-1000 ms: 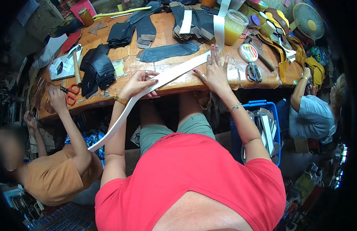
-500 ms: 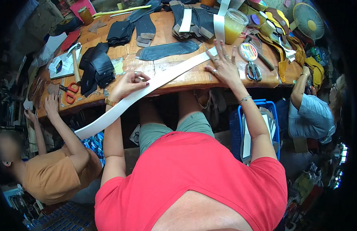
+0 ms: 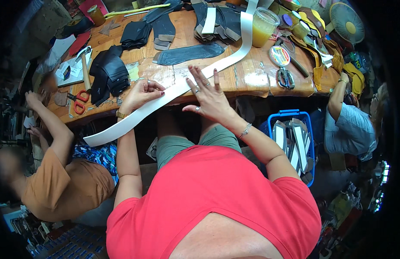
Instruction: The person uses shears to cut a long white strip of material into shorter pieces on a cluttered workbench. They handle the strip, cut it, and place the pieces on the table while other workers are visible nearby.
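Observation:
A long white strip [image 3: 234,59] runs diagonally over the wooden table [image 3: 178,73]. It curves up beside the jar at its far part, and its near end hangs past the table edge above my left forearm. My left hand [image 3: 141,96] pinches the strip's edge between thumb and fingers. My right hand [image 3: 208,97] is open, fingers spread, at the strip's middle near the table edge; whether its fingertips touch the strip I cannot tell. Just beyond the strip lies a dark, elongated leather piece [image 3: 189,55].
Orange-handled scissors [image 3: 80,102], a hammer [image 3: 85,73] and black leather pieces [image 3: 108,75] lie at left. A jar of yellowish liquid [image 3: 264,28], a round tin [image 3: 279,56] and dark-handled scissors [image 3: 285,79] stand right. A blue basket [image 3: 290,114] holds strips. Co-workers [image 3: 66,181] sit either side.
My right hand has drawn left and toward me from the strip's far part, which now lies in a smooth curve. My left hand stays nearly still. The left co-worker's arms have shifted.

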{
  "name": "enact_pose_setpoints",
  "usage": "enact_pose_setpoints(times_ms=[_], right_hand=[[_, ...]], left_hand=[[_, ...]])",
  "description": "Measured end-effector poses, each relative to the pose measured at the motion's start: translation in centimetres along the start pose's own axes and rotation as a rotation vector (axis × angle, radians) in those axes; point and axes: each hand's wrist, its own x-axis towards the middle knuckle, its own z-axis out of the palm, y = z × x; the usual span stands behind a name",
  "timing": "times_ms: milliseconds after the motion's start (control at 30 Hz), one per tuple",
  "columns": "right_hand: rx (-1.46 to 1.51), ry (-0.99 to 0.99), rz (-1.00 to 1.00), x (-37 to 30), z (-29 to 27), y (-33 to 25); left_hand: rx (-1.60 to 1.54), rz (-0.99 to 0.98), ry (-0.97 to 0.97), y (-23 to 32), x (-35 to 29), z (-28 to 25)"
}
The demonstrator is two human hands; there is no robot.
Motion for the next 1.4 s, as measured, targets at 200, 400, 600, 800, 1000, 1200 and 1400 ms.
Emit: enact_pose_setpoints(times_ms=[200,400,600,800,1000,1200,1400], right_hand=[[0.406,0.105,-0.085,0.5,0.2,0.1],[0.115,0.71,0.129,6.1,-3.0,18.6],[-0.215,0.24,0.61,8.3,-2.0,40.8],[-0.142,-0.466,0.365,12.8,-2.3,42.8],[0.335,-0.175,0.386,10.6,-3.9,47.0],[0.075,0.567,0.644,6.5,-8.5,37.1],[0.798,0.504,0.274,3.4,-9.0,22.2]], left_hand=[[0.016,0.037,0.014,-0.3,0.5,0.2],[0.017,0.101,0.024,-0.1,3.6,0.9],[0.065,0.199,-0.053,0.5,10.5,2.7],[0.132,0.256,-0.004,1.3,12.3,4.2],[0.172,0.195,-0.032,2.1,13.1,4.5],[0.174,0.179,-0.024,1.7,13.6,4.1],[0.202,0.221,-0.048,2.2,15.9,4.8]])
